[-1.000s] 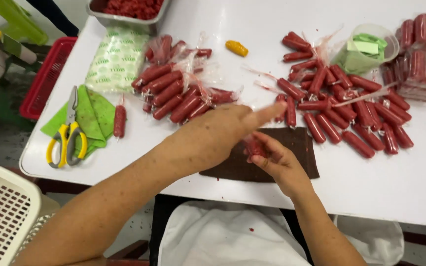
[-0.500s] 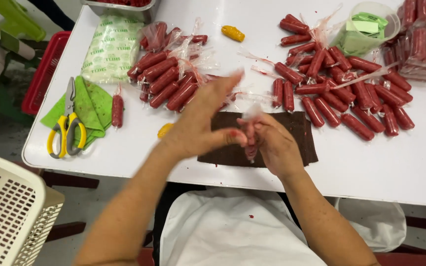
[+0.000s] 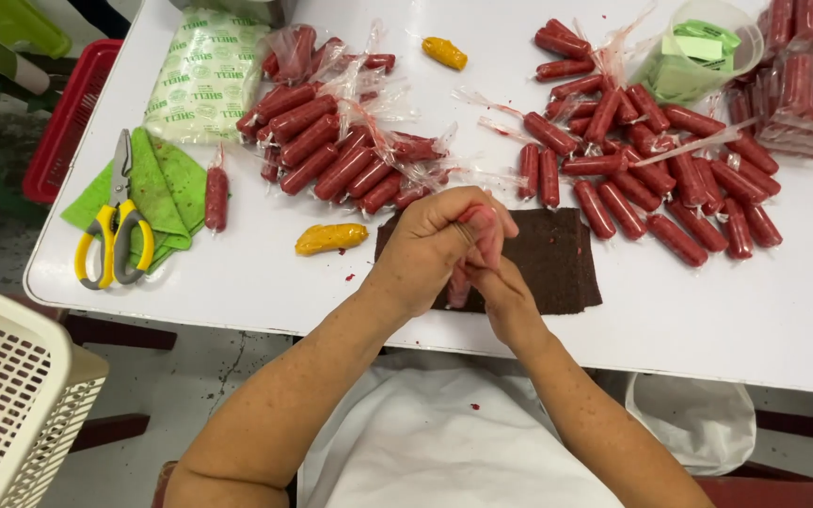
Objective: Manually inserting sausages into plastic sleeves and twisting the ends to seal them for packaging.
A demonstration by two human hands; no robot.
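The person is holding a small red sausage-shaped stick [image 3: 470, 246] upright between both hands, just above the dark brown cloth [image 3: 557, 259] at the near edge of the tabletop [image 3: 237, 273]. The left hand [image 3: 435, 245] is wrapping over the stick's upper part, its fingers [image 3: 458, 209] curling tight around it, so only a pink strip is showing between them. The right hand [image 3: 505, 296] is gripping from below, its fingers closing on the lower end; how much of the stick they cover cannot be told. Both forearms are coming in from the near side, meeting over the cloth, above a white apron [image 3: 444, 442].

A yellow stick [image 3: 329, 237] is lying just left of the cloth. Heaps of red sticks in clear wrap [image 3: 350, 160] are spreading across the far half of the white tabletop. Yellow-handled scissors [image 3: 115, 240] are resting on a green cloth [image 3: 167, 188] at the left, and a cream plastic basket [image 3: 11, 395] is standing on the floor.
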